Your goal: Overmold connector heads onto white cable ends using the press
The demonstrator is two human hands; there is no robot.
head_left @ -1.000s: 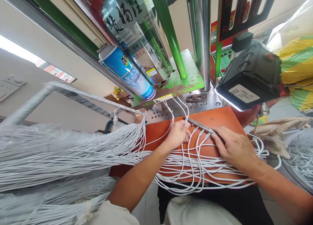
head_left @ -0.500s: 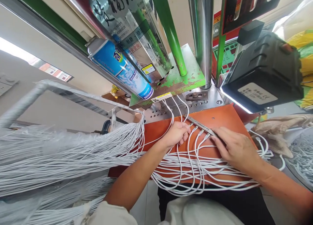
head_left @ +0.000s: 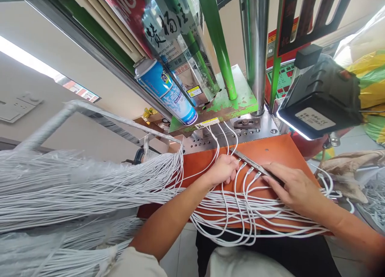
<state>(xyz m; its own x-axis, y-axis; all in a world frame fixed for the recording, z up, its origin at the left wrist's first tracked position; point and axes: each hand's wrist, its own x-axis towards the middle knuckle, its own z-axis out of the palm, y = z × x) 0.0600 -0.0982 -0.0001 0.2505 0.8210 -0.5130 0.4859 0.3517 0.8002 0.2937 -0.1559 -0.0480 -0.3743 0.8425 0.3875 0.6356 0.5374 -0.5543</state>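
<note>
Though it pointed forward earlier | plug (head_left: 239, 160) in left hand (head_left: 225, 168) faces bar (head_left: 249, 161)

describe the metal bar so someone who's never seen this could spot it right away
Find the orange board before the green machine. Over it, between the left hand and right hand, slants a slim bar, gripped at one end by the right hand. Unlike the curving white cables near it, it is straight, grey and metallic.

A cream short-sleeved top (head_left: 237, 265) and black trousers (head_left: 315, 257) are worn; the left hand (head_left: 223, 169) and right hand (head_left: 296, 187) are uncovered.
</note>
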